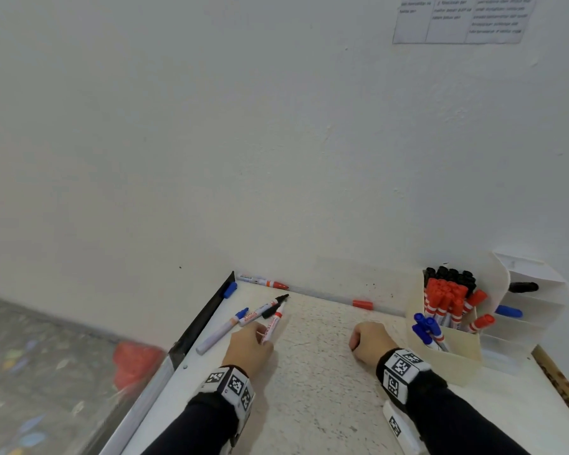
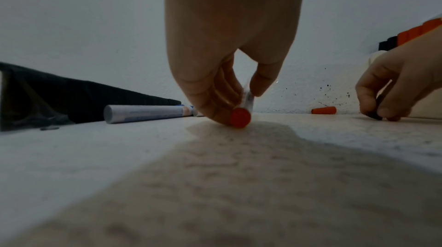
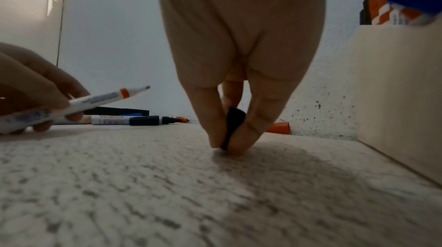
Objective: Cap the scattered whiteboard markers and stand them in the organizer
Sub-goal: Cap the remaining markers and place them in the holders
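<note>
The speckled table (image 1: 326,372) meets the wall at its far edge, with bare surface between the hands. The cream organizer (image 1: 454,353) at right holds capped markers. The left hand (image 1: 248,348) grips an uncapped red marker (image 1: 272,326), tip raised. The right hand (image 1: 370,341) pinches a black cap (image 3: 233,126) against the table.

The head view looks down from above at the table (image 1: 326,372) and wall, while both wrist views sit very low, near the surface, sharing the same wall (image 2: 95,24).
</note>
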A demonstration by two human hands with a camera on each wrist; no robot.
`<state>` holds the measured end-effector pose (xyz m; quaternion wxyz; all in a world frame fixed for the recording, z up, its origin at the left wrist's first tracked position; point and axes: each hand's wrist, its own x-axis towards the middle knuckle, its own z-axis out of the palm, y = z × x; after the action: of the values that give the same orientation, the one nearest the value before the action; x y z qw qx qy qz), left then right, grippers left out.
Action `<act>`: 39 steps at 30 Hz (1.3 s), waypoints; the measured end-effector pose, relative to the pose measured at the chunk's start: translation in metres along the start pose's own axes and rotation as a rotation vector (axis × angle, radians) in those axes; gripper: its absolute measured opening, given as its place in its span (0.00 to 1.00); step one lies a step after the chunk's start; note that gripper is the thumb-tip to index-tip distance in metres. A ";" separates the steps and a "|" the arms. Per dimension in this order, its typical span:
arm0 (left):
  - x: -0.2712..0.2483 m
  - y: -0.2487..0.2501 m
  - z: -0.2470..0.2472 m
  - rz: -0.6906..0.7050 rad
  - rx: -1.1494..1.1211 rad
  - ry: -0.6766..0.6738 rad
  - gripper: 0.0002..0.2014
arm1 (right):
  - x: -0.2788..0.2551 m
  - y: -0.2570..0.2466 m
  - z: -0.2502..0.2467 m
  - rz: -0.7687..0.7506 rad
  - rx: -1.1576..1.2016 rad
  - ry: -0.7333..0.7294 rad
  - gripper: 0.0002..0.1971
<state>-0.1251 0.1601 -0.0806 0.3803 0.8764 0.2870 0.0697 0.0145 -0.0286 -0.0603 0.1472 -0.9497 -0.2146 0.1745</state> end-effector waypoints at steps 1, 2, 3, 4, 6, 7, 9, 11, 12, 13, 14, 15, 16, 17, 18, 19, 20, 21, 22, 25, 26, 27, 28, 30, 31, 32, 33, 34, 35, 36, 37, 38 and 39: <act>0.000 0.002 0.001 0.031 0.011 -0.003 0.12 | 0.001 0.002 0.002 -0.002 0.000 0.008 0.16; -0.001 0.003 0.002 0.052 0.026 -0.012 0.13 | 0.000 0.003 0.004 -0.011 0.021 0.033 0.14; -0.002 0.004 0.003 0.063 0.038 -0.024 0.14 | 0.000 0.005 0.006 -0.024 0.049 0.069 0.10; -0.003 0.004 0.003 0.065 0.045 -0.038 0.15 | -0.002 0.006 0.008 -0.041 0.087 0.109 0.07; -0.003 0.004 0.002 0.058 0.039 -0.053 0.16 | -0.002 0.009 0.011 -0.068 0.128 0.144 0.12; -0.003 0.003 0.002 0.055 0.026 -0.055 0.17 | -0.002 0.009 0.012 -0.084 0.156 0.153 0.13; -0.004 0.002 0.002 0.062 0.001 -0.076 0.17 | -0.004 0.006 0.011 -0.123 0.233 0.196 0.09; -0.004 0.002 0.006 0.088 -0.006 -0.118 0.17 | -0.007 0.002 0.011 -0.167 0.316 0.248 0.05; -0.004 0.002 0.008 0.098 -0.014 -0.128 0.17 | -0.007 0.001 0.012 -0.186 0.356 0.271 0.07; -0.004 0.003 0.009 0.107 -0.022 -0.131 0.17 | -0.008 -0.001 0.013 -0.204 0.408 0.283 0.09; -0.005 0.003 0.009 0.115 -0.025 -0.131 0.17 | -0.010 -0.004 0.014 -0.225 0.456 0.288 0.10; -0.005 0.003 0.008 0.126 -0.022 -0.136 0.17 | -0.011 -0.006 0.014 -0.245 0.495 0.288 0.12; -0.006 0.003 0.008 0.138 -0.016 -0.146 0.17 | -0.012 -0.009 0.015 -0.264 0.519 0.295 0.12; -0.007 0.003 0.007 0.148 -0.013 -0.159 0.17 | -0.012 -0.012 0.015 -0.282 0.539 0.311 0.12; -0.008 0.004 0.007 0.156 -0.015 -0.170 0.17 | -0.013 -0.014 0.016 -0.291 0.562 0.324 0.12; -0.009 0.005 0.007 0.166 -0.013 -0.178 0.16 | -0.014 -0.017 0.017 -0.293 0.592 0.330 0.13; -0.009 0.005 0.007 0.174 -0.005 -0.185 0.16 | -0.014 -0.018 0.018 -0.292 0.615 0.323 0.15; -0.010 0.005 0.007 0.181 0.005 -0.189 0.17 | -0.014 -0.019 0.019 -0.293 0.629 0.307 0.17; -0.010 0.005 0.007 0.186 0.013 -0.193 0.17 | -0.014 -0.020 0.021 -0.295 0.627 0.290 0.18; -0.009 0.003 0.009 0.199 0.030 -0.191 0.17 | -0.015 -0.018 0.023 -0.298 0.599 0.291 0.19; -0.008 0.002 0.010 0.201 0.033 -0.194 0.16 | -0.015 -0.018 0.023 -0.297 0.589 0.295 0.19; -0.008 0.002 0.010 0.202 0.035 -0.200 0.16 | -0.014 -0.017 0.024 -0.298 0.588 0.292 0.19; -0.008 0.002 0.010 0.204 0.037 -0.205 0.16 | -0.014 -0.016 0.024 -0.304 0.586 0.278 0.19; -0.008 0.002 0.010 0.210 0.047 -0.203 0.16 | -0.014 -0.015 0.023 -0.311 0.581 0.228 0.19; -0.008 0.002 0.010 0.216 0.049 -0.199 0.16 | -0.014 -0.014 0.022 -0.316 0.590 0.208 0.19; -0.009 0.003 0.010 0.225 0.050 -0.193 0.16 | -0.015 -0.014 0.021 -0.324 0.596 0.190 0.19; -0.009 0.003 0.010 0.233 0.055 -0.188 0.16 | -0.016 -0.014 0.021 -0.334 0.595 0.172 0.19; -0.009 0.003 0.010 0.239 0.055 -0.185 0.16 | -0.017 -0.014 0.021 -0.349 0.578 0.157 0.19; -0.008 0.004 0.010 0.238 0.048 -0.187 0.16 | -0.018 -0.015 0.022 -0.363 0.571 0.144 0.18; -0.006 0.004 0.010 0.236 0.032 -0.197 0.16 | -0.018 -0.015 0.024 -0.371 0.579 0.136 0.16; -0.005 0.005 0.010 0.231 0.005 -0.218 0.16 | -0.019 -0.016 0.025 -0.363 0.611 0.132 0.13; -0.005 0.005 0.010 0.229 -0.023 -0.248 0.15 | -0.020 -0.018 0.026 -0.348 0.646 0.120 0.10; -0.006 0.006 0.010 0.235 -0.040 -0.276 0.15 | -0.022 -0.020 0.026 -0.332 0.651 0.105 0.08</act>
<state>-0.1235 0.1474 -0.0829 0.4226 0.8975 0.1260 -0.0016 -0.0214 -0.0163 -0.0706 0.4787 -0.8130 -0.2911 0.1585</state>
